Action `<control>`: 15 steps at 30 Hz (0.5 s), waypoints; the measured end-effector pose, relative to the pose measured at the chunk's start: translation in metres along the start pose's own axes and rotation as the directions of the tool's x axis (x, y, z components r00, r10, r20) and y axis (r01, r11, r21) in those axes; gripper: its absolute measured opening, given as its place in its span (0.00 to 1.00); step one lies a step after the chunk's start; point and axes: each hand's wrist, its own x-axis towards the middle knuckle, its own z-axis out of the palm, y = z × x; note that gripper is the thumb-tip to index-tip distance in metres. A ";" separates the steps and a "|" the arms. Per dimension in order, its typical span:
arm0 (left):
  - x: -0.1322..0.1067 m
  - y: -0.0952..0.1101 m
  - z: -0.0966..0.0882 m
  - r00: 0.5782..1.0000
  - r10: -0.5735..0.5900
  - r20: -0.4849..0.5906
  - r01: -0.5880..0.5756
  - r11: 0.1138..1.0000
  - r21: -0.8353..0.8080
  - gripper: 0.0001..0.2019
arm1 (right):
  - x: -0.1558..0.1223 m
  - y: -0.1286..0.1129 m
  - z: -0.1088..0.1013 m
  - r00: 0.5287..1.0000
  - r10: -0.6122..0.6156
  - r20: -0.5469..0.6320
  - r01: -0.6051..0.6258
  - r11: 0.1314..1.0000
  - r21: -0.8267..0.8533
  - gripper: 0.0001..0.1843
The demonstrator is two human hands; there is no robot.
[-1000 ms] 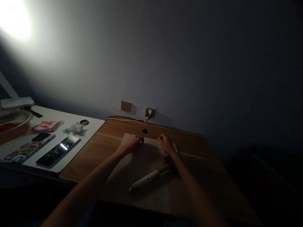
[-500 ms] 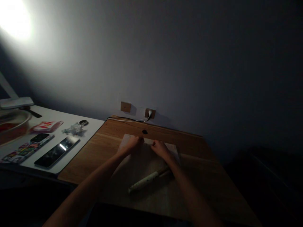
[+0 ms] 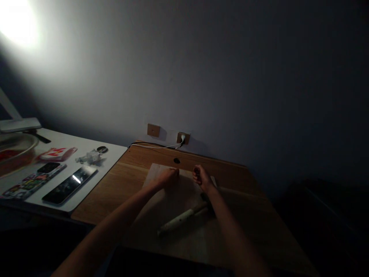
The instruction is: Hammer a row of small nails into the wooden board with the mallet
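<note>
Apparently, the board (image 3: 170, 204) beneath is being worked over by curled, separated hands (image 3: 202, 179), contents unclear; steadiness is seemingly being required.

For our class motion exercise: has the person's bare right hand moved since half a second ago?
Yes, the bare right hand has shifted rightward: it reached below the brown rectangular wall socket, and now lies wholly to its right.
</note>
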 end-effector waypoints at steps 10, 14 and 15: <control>0.015 0.027 0.005 0.997 0.013 -0.072 -0.035 0.945 -0.326 0.09 | -0.007 -0.008 -0.003 0.997 -0.071 -0.014 0.056 0.874 -0.483 0.14; 0.010 0.030 0.027 0.973 -0.224 0.063 0.190 0.609 -0.770 0.09 | -0.009 -0.028 0.008 0.990 -0.119 0.079 0.142 0.769 -0.623 0.11; 0.007 0.029 0.034 0.968 -0.231 0.097 0.213 0.555 -0.804 0.08 | -0.009 -0.033 0.013 0.985 -0.122 0.119 0.170 0.747 -0.643 0.10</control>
